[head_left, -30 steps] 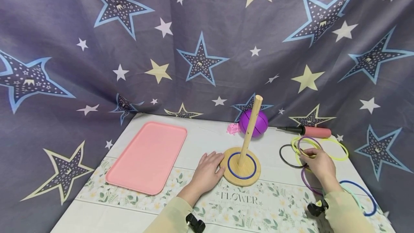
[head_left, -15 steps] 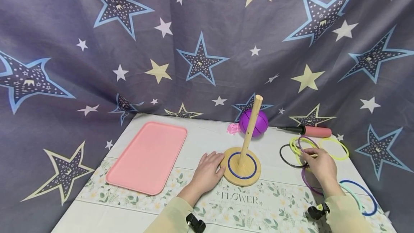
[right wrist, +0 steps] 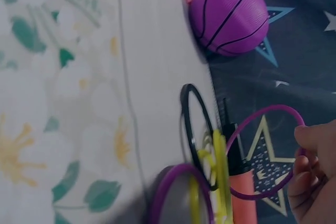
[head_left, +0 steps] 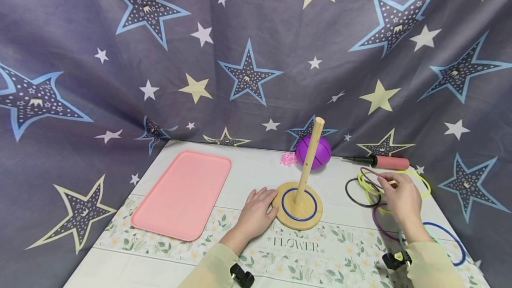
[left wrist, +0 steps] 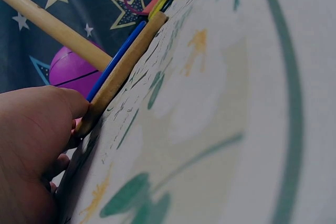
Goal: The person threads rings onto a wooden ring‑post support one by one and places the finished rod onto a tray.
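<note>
Between thumb and fingers my right hand (head_left: 403,199) pinches a purple ring (right wrist: 275,106), raised and tilted over the ring pile. Below it are a black ring (right wrist: 185,103), yellow rings (right wrist: 221,182) and a second purple ring (right wrist: 178,169), bunched together on the table. My left hand (head_left: 258,214) lies with extended fingers at the left edge of a round wooden base (head_left: 298,225), its thumb touching the rim in the left wrist view. From the base rises a wooden peg (head_left: 310,159), with a blue ring (head_left: 299,220) lying round its foot.
A pink tray (head_left: 182,194) lies on the left. Behind the peg sit a purple ball (head_left: 324,152) and a small pink toy (head_left: 288,159). A hand pump (head_left: 392,162) lies at the back right. Another blue ring (head_left: 463,252) lies by the right sleeve, before a starry curtain (head_left: 248,114).
My right hand has shifted a little to the right, and the purple ring in its grip now leans further left. The left hand and the wooden base have stayed put.
</note>
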Available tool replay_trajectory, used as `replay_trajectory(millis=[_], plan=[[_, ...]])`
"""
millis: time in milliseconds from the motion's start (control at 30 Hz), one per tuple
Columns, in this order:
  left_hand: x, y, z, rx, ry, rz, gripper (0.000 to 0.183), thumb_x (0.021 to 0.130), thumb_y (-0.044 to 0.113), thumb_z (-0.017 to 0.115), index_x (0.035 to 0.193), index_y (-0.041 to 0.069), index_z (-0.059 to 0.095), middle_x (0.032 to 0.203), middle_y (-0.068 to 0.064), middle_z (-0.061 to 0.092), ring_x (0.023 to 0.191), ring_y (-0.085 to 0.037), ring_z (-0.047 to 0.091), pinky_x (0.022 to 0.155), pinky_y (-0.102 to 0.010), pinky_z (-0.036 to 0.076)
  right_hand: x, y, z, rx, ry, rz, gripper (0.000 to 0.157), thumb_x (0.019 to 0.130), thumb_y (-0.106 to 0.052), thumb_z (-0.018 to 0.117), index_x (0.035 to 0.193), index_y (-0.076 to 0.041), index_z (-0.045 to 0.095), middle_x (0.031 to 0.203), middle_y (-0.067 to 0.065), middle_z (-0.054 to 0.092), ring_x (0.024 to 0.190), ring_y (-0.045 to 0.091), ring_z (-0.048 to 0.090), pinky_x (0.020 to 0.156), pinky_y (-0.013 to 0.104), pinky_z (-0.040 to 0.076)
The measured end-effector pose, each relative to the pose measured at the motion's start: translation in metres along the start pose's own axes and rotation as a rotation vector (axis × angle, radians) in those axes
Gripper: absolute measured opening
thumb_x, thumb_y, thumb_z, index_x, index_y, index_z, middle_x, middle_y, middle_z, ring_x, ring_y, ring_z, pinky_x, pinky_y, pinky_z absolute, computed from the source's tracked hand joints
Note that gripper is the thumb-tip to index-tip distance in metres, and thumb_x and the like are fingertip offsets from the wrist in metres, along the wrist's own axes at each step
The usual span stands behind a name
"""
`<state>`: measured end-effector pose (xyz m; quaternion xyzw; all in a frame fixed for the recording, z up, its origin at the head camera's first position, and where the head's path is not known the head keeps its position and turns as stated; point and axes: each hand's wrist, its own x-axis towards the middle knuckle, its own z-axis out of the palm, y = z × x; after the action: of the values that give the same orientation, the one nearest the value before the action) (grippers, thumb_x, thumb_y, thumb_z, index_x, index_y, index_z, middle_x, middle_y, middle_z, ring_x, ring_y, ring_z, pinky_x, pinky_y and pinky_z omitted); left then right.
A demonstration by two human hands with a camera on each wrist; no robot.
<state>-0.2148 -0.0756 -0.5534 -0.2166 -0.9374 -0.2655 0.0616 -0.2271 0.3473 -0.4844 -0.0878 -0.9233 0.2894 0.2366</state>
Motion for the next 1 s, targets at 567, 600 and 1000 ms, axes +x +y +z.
replay_trajectory(millis=[567, 600, 1000], plan=[[0.000, 0.001, 0.000, -0.007, -0.006, -0.011, 0.053, 0.112, 0.029, 0.063, 0.160, 0.007, 0.057, 0.163, -0.009, 0.058, 0.159, -0.034, 0.042, 0.135, -0.058, 0.020, 0.005, -0.046, -0.025, 0.094, 0.110, -0.062, 0.023, 0.108, -0.023, 0.075, 0.120, -0.006, 0.084, 0.114, 0.015, 0.076, 0.088, 0.006, 0.058, 0.073, 0.028, 0.044], [0.000, 0.001, 0.000, -0.009, -0.003, -0.009, 0.053, 0.112, 0.029, 0.064, 0.160, 0.007, 0.057, 0.163, -0.009, 0.058, 0.159, -0.034, 0.042, 0.135, -0.058, 0.020, 0.005, -0.049, -0.026, 0.105, 0.115, -0.068, 0.022, 0.108, -0.023, 0.075, 0.120, -0.007, 0.084, 0.114, 0.012, 0.076, 0.086, 0.001, 0.056, 0.071, 0.025, 0.043], [0.000, -0.001, 0.001, -0.010, 0.007, 0.004, 0.053, 0.112, 0.029, 0.064, 0.160, 0.007, 0.058, 0.162, -0.010, 0.058, 0.159, -0.035, 0.043, 0.135, -0.058, 0.020, 0.001, -0.084, -0.047, 0.206, 0.115, -0.078, 0.029, 0.111, -0.030, 0.071, 0.123, -0.007, 0.083, 0.104, 0.001, 0.068, 0.086, 0.002, 0.058, 0.067, 0.017, 0.043]])
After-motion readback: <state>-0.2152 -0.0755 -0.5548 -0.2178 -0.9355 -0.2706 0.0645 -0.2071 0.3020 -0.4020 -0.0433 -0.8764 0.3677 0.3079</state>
